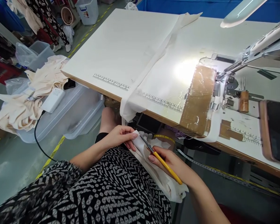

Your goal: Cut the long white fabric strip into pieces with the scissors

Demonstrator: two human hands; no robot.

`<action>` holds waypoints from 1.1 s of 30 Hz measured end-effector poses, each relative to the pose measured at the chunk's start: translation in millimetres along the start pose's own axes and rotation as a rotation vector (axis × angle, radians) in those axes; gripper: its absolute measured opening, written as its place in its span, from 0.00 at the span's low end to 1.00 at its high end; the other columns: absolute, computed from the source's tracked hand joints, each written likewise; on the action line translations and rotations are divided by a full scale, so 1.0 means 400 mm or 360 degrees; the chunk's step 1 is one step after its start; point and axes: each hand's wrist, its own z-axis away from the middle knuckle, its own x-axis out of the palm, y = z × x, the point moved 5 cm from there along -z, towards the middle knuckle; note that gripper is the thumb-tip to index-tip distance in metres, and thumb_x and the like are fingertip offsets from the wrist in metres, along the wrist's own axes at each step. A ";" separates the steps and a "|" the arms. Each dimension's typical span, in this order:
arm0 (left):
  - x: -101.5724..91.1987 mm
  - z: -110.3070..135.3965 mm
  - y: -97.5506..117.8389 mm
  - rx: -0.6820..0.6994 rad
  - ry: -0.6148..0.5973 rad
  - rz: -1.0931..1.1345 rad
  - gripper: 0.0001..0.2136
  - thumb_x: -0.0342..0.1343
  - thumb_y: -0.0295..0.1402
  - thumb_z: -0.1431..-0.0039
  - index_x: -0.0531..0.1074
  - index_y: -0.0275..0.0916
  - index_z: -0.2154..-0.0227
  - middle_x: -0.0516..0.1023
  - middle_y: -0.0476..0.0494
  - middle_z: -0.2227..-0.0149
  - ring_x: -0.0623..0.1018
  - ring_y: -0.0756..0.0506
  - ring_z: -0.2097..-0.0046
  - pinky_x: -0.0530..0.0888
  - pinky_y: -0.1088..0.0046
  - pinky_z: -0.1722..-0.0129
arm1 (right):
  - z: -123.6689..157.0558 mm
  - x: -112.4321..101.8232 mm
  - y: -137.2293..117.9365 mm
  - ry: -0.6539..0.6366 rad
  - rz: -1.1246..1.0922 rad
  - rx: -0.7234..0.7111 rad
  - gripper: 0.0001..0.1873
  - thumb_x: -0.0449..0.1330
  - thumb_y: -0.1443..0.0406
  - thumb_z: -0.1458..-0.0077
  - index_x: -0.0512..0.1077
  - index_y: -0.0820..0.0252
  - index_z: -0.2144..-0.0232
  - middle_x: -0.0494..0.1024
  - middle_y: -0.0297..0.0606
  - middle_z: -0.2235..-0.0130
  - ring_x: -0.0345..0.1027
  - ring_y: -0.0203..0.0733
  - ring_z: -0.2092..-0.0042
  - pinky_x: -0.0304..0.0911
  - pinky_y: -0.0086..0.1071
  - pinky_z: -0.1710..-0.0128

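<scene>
My left hand (123,137) pinches the edge of a white fabric piece (141,146) above my lap. In my right hand (165,158) are small scissors with a yellow handle (166,168), their dark blades reaching up and left along the fabric, close to my left fingers. Whether the blades are parted is hard to see. The fabric hangs down over my lap and ends near my right forearm. A long white fabric strip (151,63) crosses the table and drapes over its front edge, just above my left hand.
A sewing machine (233,90) stands at the right of the white table (121,40), with a phone (275,130) at the right edge. Cream fabric pieces (21,112) and a white power bank (53,99) lie on a plastic bin (67,109). A person (49,21) stands far left.
</scene>
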 end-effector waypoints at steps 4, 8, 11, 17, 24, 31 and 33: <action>0.000 -0.003 -0.003 0.0009 0.0048 -0.0001 0.21 0.61 0.51 0.51 0.69 0.34 0.71 0.76 0.47 0.80 0.79 0.48 0.76 0.71 0.79 0.77 | 0.000 -0.002 0.008 0.0076 0.0179 0.0018 0.23 0.53 0.46 0.44 0.56 0.56 0.78 0.57 0.28 0.78 0.51 0.34 0.75 0.51 0.28 0.78; 0.001 -0.004 -0.004 0.0000 0.0064 -0.0008 0.22 0.61 0.51 0.52 0.69 0.34 0.71 0.76 0.47 0.81 0.79 0.48 0.76 0.72 0.78 0.76 | 0.000 -0.005 0.010 0.0163 0.0322 0.0015 0.23 0.53 0.47 0.44 0.54 0.56 0.79 0.58 0.28 0.80 0.52 0.34 0.77 0.48 0.28 0.79; 0.000 -0.006 -0.007 -0.0002 0.0060 0.0011 0.22 0.61 0.51 0.52 0.69 0.34 0.71 0.76 0.47 0.81 0.79 0.48 0.76 0.71 0.78 0.76 | -0.001 -0.003 0.010 0.0203 0.0363 0.0028 0.25 0.52 0.45 0.45 0.52 0.56 0.80 0.57 0.28 0.81 0.51 0.34 0.77 0.46 0.28 0.79; -0.003 -0.006 -0.009 0.0011 0.0063 0.0028 0.20 0.62 0.49 0.51 0.70 0.33 0.71 0.76 0.47 0.80 0.79 0.48 0.76 0.71 0.79 0.77 | 0.002 -0.003 0.010 0.0249 0.0452 0.0104 0.29 0.47 0.39 0.46 0.51 0.55 0.81 0.59 0.30 0.82 0.50 0.35 0.78 0.45 0.29 0.78; 0.002 -0.003 -0.017 0.0001 0.0010 0.0026 0.21 0.62 0.49 0.52 0.69 0.33 0.72 0.76 0.46 0.81 0.79 0.48 0.76 0.72 0.78 0.76 | -0.003 -0.008 -0.015 0.0277 0.0631 0.0084 0.26 0.47 0.42 0.44 0.54 0.55 0.78 0.64 0.31 0.80 0.54 0.37 0.78 0.46 0.30 0.78; 0.003 -0.003 -0.027 -0.0006 0.0018 -0.0082 0.21 0.59 0.50 0.49 0.68 0.33 0.70 0.76 0.45 0.80 0.79 0.47 0.75 0.73 0.77 0.75 | 0.000 -0.010 0.004 0.0363 0.0427 0.0051 0.26 0.51 0.42 0.47 0.55 0.55 0.81 0.61 0.30 0.82 0.52 0.36 0.79 0.48 0.29 0.79; 0.023 -0.008 -0.040 -0.0007 -0.0013 -0.0094 0.22 0.58 0.51 0.48 0.66 0.35 0.67 0.76 0.47 0.79 0.79 0.46 0.75 0.74 0.76 0.74 | -0.002 -0.009 -0.008 0.0435 0.0272 -0.0041 0.23 0.54 0.45 0.47 0.58 0.55 0.78 0.64 0.31 0.79 0.56 0.36 0.77 0.52 0.29 0.78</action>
